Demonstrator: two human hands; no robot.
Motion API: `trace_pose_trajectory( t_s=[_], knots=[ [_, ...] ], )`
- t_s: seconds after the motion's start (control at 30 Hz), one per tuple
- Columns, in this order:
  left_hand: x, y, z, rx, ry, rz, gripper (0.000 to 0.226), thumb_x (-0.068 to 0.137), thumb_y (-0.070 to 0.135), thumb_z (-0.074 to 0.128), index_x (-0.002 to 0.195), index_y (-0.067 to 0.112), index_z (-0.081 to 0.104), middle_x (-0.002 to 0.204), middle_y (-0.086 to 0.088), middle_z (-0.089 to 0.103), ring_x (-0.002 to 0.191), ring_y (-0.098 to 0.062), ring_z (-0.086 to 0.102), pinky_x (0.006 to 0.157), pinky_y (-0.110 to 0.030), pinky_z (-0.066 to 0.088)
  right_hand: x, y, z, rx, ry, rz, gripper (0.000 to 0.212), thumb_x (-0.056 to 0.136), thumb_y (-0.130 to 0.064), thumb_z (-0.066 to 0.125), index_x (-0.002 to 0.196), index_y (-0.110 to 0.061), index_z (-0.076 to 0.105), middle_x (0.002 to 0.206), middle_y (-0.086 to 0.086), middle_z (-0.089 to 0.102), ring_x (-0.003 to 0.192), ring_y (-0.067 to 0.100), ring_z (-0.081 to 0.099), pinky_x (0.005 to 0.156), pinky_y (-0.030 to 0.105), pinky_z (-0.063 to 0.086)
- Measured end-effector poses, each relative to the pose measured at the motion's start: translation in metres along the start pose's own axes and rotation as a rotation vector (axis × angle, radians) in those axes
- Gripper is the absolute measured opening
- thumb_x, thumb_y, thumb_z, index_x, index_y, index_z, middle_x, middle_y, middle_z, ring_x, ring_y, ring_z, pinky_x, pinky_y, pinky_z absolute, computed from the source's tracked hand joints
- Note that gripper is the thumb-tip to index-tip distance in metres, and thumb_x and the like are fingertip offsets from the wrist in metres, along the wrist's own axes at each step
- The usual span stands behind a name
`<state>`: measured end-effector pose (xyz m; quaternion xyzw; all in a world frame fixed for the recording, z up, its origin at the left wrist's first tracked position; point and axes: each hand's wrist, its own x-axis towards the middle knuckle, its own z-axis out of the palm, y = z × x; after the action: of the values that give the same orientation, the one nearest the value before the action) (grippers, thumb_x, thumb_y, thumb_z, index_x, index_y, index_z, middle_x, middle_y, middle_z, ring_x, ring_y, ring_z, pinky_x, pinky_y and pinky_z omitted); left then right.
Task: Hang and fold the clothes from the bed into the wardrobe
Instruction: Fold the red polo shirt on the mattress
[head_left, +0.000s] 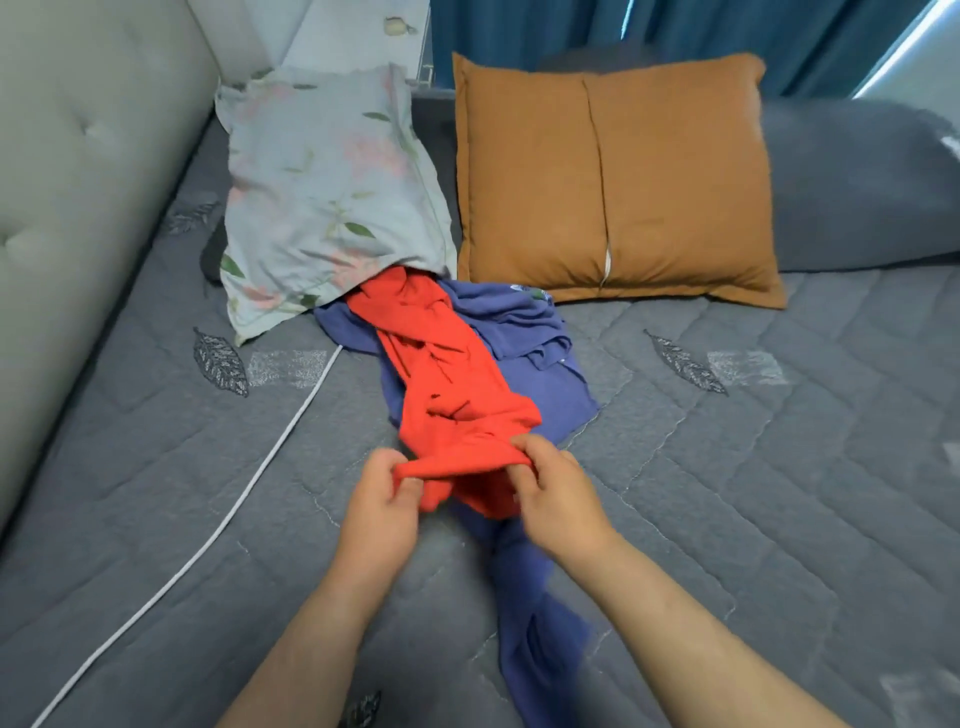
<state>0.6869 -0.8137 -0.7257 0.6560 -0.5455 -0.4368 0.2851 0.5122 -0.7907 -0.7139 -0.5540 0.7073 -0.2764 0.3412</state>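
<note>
Red cloth (457, 395): soft and wrinkly, bunched into a long strip. It lies on top of the blue cloth in the middle of the bed, and its far end goes under the flowery pillow.
Blue cloth (540, 374): soft and crumpled, spread out under the red one. One long piece runs back under the right arm.
Bed (779, 441): a grey quilt, puffy, with stitched lines and dark leaf shapes.
Flowery pillow (322, 182): pale, floppy, with pink flowers and green leaves.
Orange cushion (613, 182): square and plump, with a seam down the middle.
White cord (208, 540): thin, lying across the quilt on the left.
Left hand (379, 514): fingers curled, pinching the near edge of the red cloth.
Right hand (558, 499): fingers curled too, pinching the same edge just beside the left hand.
</note>
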Motion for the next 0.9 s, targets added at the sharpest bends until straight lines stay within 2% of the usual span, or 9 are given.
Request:
trace_pose_trajectory(
  t_s=[0.07, 0.13, 0.27, 0.37, 0.5, 0.6, 0.77, 0.83, 0.9],
  knots=[
    [-0.013, 0.069, -0.025, -0.224, 0.033, 0.048, 0.008, 0.084, 0.018, 0.052, 0.084, 0.024, 0.048, 0.075, -0.001, 0.055, 0.07, -0.021, 0.052, 0.068, -0.037, 0.044, -0.014, -0.047, -0.043, 0.056, 0.043, -0.015, 0.028, 0.091, -0.014, 0.059, 0.117, -0.023, 0.057, 0.106, 0.001, 0.065, 0.098, 0.021, 0.057, 0.089, 0.032, 0.044],
    [-0.029, 0.137, -0.057, -0.281, -0.041, 0.172, 0.027, 0.069, 0.035, 0.062, 0.093, 0.032, 0.052, 0.088, -0.003, 0.063, 0.08, -0.025, 0.061, 0.075, -0.039, 0.051, -0.03, -0.098, -0.089, 0.103, 0.068, -0.039, 0.045, 0.081, -0.004, 0.065, 0.113, -0.032, 0.051, 0.099, -0.006, 0.064, 0.088, 0.003, 0.058, 0.083, 0.018, 0.044],
    [-0.06, 0.252, -0.121, 0.15, -0.165, 0.572, 0.029, 0.065, 0.018, 0.065, 0.082, 0.04, 0.057, 0.08, 0.008, 0.064, 0.078, -0.006, 0.061, 0.071, -0.009, 0.041, -0.066, -0.195, -0.201, 0.115, 0.218, -0.071, 0.044, 0.076, 0.011, 0.055, 0.089, -0.03, 0.055, 0.073, -0.011, 0.059, 0.063, -0.005, 0.053, 0.06, 0.007, 0.039],
    [-0.087, 0.33, -0.161, 0.182, 0.038, 0.666, 0.036, 0.064, 0.009, 0.05, 0.07, 0.043, 0.058, 0.077, 0.008, 0.059, 0.077, -0.011, 0.053, 0.072, -0.005, 0.036, -0.11, -0.246, -0.288, -0.081, 0.38, -0.1, 0.037, 0.07, 0.01, 0.057, 0.083, -0.024, 0.064, 0.081, -0.014, 0.057, 0.074, -0.009, 0.053, 0.067, 0.002, 0.037],
    [-0.134, 0.424, -0.188, -0.097, 0.046, 0.681, 0.048, 0.057, 0.014, 0.042, 0.09, 0.041, 0.065, 0.084, 0.019, 0.068, 0.086, -0.005, 0.061, 0.079, -0.029, 0.049, -0.174, -0.27, -0.364, -0.376, 0.357, 0.032, 0.022, 0.068, 0.0, 0.05, 0.074, -0.015, 0.065, 0.07, -0.004, 0.063, 0.075, 0.012, 0.058, 0.067, 0.026, 0.046],
    [-0.17, 0.476, -0.192, -0.164, -0.043, 0.755, 0.042, 0.058, 0.015, 0.041, 0.084, 0.04, 0.063, 0.082, 0.02, 0.067, 0.083, 0.003, 0.059, 0.074, -0.022, 0.045, -0.226, -0.282, -0.399, -0.058, 0.254, 0.21, 0.023, 0.082, -0.002, 0.043, 0.08, -0.011, 0.065, 0.066, -0.002, 0.061, 0.061, 0.013, 0.057, 0.061, 0.03, 0.05],
    [-0.219, 0.525, -0.177, -0.32, -0.627, 0.662, 0.029, 0.083, -0.002, 0.053, 0.067, 0.015, 0.07, 0.061, 0.001, 0.061, 0.052, -0.009, 0.05, 0.056, -0.027, 0.036, -0.301, -0.304, -0.455, 0.718, 0.34, 0.236, 0.03, 0.092, -0.01, 0.049, 0.085, -0.006, 0.078, 0.086, 0.018, 0.072, 0.062, 0.024, 0.066, 0.065, 0.034, 0.054],
    [-0.232, 0.533, -0.163, -0.367, -0.793, 0.667, 0.011, 0.061, 0.023, 0.069, 0.068, 0.015, 0.075, 0.079, -0.009, 0.072, 0.071, -0.016, 0.063, 0.074, -0.038, 0.046, -0.324, -0.305, -0.472, 0.901, 0.361, 0.248, 0.026, 0.086, -0.015, 0.054, 0.095, -0.002, 0.075, 0.098, 0.024, 0.071, 0.075, 0.031, 0.067, 0.08, 0.042, 0.055],
    [-0.233, 0.537, -0.15, -0.294, -0.971, 0.73, 0.055, 0.038, 0.041, 0.081, 0.087, 0.014, 0.077, 0.105, -0.019, 0.071, 0.095, -0.028, 0.066, 0.097, -0.05, 0.044, -0.346, -0.297, -0.487, 0.914, 0.354, 0.257, 0.042, 0.066, -0.021, 0.074, 0.104, -0.002, 0.072, 0.105, 0.024, 0.069, 0.085, 0.034, 0.066, 0.091, 0.048, 0.051]
  ],
)
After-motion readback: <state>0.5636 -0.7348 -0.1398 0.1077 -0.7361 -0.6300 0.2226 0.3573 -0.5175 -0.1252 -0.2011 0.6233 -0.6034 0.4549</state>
